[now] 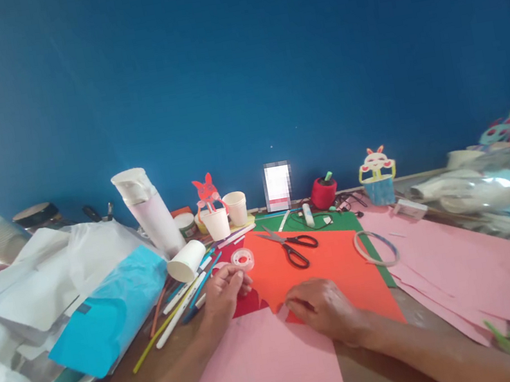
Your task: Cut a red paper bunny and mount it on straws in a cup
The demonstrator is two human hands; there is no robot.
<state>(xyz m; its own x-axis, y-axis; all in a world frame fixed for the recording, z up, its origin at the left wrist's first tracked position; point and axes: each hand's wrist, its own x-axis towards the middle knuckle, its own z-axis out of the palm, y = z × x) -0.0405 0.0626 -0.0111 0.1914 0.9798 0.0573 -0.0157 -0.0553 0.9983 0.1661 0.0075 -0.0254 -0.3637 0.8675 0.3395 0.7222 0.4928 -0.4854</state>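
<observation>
At lower centre, a pink sheet lay nearest; over its upper-right corner curled the right hand; left of it, the left hand, fingers bent, neared the tape roll. Whether either gripped anything could not be told. Scissors lay beyond, at centre.

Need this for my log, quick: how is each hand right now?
Left hand: fingers bent, near the tape; whether it holds anything cannot be told.
Right hand: curled, by the orange paper; whether it holds anything cannot be told.
</observation>
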